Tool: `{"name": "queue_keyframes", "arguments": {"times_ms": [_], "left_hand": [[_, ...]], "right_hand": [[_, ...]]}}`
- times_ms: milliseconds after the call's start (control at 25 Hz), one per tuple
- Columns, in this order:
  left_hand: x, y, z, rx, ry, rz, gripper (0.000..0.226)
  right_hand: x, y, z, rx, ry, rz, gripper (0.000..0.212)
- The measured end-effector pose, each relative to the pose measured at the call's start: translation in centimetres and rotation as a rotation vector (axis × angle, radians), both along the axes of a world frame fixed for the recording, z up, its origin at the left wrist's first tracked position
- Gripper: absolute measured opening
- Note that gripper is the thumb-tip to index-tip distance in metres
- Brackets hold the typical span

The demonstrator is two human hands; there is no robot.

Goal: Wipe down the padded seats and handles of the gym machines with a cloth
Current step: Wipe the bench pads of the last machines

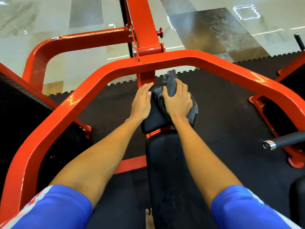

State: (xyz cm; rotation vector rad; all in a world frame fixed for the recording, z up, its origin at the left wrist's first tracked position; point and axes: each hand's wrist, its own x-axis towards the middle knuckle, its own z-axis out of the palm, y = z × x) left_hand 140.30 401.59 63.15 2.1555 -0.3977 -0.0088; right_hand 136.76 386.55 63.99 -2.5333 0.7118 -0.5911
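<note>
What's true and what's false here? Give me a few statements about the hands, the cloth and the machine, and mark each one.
1. The right hand holds a grey cloth against the small black pad. True.
2. The left hand grips the chrome-tipped handle. False: it lies flat on the small black pad, and nothing touches that handle.
3. The machine's frame is blue. False: it is red-orange.
4. A longer black pad lies nearer the person than the small one. True.
</note>
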Motion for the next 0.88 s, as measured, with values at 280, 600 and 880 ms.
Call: {"name": "queue_keyframes", "arguments": {"times_ms": [280,600,880], "left_hand": [[1.1,-0.4,-1.7,0.125,-0.266,0.018,0.039],[1.7,-0.1,-2.0,0.027,-0.261,-0.044,0.047],[1.8,-0.1,-1.8,0.084,-0.347,-0.120,0.043]], "right_hand": [[-5.9,0.3,-4.1,0.248,-0.027,-0.296,0.061],[-6.5,10.9,-6.4,-0.006,-0.127,-0.215,0.061],[-3.2,6.8,-4.1,0.268,-0.143,-0.626,0.060]]}}
